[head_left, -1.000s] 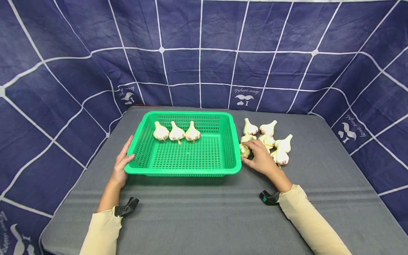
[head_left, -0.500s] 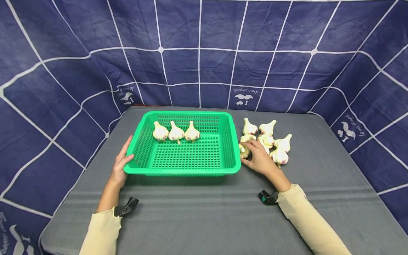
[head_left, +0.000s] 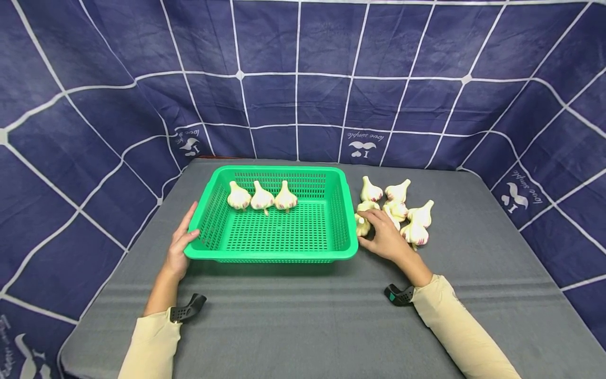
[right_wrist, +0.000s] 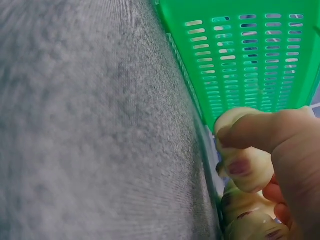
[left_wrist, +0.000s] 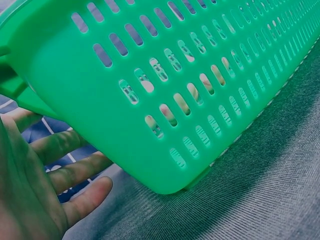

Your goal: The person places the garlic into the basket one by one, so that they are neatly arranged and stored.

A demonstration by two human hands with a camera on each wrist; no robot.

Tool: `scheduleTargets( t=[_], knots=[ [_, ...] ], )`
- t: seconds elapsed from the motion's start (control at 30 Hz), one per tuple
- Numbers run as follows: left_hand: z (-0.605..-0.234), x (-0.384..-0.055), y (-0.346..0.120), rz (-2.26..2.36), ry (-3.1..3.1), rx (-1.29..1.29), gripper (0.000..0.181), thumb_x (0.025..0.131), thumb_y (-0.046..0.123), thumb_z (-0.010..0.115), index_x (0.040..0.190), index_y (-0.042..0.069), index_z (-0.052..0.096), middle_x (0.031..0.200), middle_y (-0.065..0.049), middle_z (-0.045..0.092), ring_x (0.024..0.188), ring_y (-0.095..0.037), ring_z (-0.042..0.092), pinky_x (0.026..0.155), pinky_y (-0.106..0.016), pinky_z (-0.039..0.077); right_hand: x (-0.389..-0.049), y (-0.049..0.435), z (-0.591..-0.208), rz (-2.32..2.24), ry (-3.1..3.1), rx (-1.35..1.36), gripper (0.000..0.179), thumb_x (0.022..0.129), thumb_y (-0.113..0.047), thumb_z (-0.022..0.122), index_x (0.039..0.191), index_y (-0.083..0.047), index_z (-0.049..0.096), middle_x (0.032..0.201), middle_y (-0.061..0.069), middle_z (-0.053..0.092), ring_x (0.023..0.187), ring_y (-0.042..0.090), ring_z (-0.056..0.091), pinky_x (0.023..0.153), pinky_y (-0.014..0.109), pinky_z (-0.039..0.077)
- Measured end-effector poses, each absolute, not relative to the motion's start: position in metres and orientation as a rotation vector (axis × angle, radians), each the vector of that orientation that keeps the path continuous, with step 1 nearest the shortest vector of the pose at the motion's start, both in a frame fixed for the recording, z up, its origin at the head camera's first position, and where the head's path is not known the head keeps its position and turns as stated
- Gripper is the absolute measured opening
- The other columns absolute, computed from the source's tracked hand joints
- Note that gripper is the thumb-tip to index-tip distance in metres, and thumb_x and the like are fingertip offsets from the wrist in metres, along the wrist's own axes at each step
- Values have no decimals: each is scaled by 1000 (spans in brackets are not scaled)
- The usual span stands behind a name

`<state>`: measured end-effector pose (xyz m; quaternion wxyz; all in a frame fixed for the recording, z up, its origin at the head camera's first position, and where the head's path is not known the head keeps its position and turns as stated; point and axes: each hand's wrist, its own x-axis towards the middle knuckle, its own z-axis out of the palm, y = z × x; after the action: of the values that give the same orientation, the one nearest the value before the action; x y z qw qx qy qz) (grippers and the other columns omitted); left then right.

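A green slotted plastic basket (head_left: 279, 231) stands on the table, with three garlic bulbs (head_left: 262, 197) in a row along its back side. My left hand (head_left: 179, 247) lies against the basket's left end, thumb at the rim. Its fingers (left_wrist: 75, 172) are extended in the left wrist view. Just beyond the basket's right end, my right hand (head_left: 385, 237) grips a garlic bulb (head_left: 362, 225). The right wrist view shows the thumb pressed on that garlic bulb (right_wrist: 245, 167), close to the basket wall; other fingers are mostly hidden.
Several more garlic bulbs (head_left: 416, 223) lie in a cluster behind and right of my right hand. A grey cloth (head_left: 303, 321) covers the table. Blue curtains with white grid lines (head_left: 326, 95) hang along the back and sides.
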<state>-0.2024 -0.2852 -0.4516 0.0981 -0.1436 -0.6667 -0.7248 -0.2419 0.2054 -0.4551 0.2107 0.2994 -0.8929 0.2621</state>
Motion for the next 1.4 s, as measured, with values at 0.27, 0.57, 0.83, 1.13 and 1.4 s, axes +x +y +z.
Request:
scheduleTargets(
  t=[0.27, 0.57, 0.83, 1.13, 1.4],
  knots=[
    [-451, -202, -284, -2131, -1991, -431, 65, 93, 4, 36, 157, 3, 22, 151, -3, 34, 125, -8, 40, 99, -17, 34, -238, 207, -450, 776, -2480, 803, 65, 68, -6, 86, 127, 6, 60, 117, 20, 61, 109, 37, 56, 91, 54, 45],
    [-450, -200, -286, -2109, -2012, -402, 65, 93, 4, 36, 156, 3, 22, 152, -6, 33, 125, -7, 40, 98, -16, 34, -238, 212, -440, 830, -2486, 723, 65, 66, -7, 89, 124, 2, 63, 114, 17, 62, 99, 33, 59, 83, 51, 47],
    [-450, -200, -286, -2110, -2003, -407, 65, 93, 3, 36, 156, 3, 23, 153, -7, 32, 124, -8, 41, 98, -17, 34, -237, 215, -430, 998, -2455, 652, 63, 68, 0, 87, 125, 8, 61, 115, 20, 57, 98, 32, 59, 80, 45, 55],
    [-450, -201, -286, -2106, -2010, -422, 65, 92, 2, 35, 156, 0, 21, 152, -5, 34, 123, -7, 42, 98, -16, 34, -234, 217, -427, 1151, -2353, 597, 58, 66, 6, 87, 118, 9, 63, 112, 21, 57, 97, 17, 54, 79, 12, 48],
    [-451, -201, -286, -2081, -2022, -417, 65, 92, 2, 36, 156, 1, 22, 152, -8, 34, 122, -7, 43, 98, -16, 34, -222, 210, -407, 1196, -2306, 537, 60, 66, 13, 83, 121, 13, 59, 113, 26, 58, 99, 15, 54, 81, 10, 45]
  ],
)
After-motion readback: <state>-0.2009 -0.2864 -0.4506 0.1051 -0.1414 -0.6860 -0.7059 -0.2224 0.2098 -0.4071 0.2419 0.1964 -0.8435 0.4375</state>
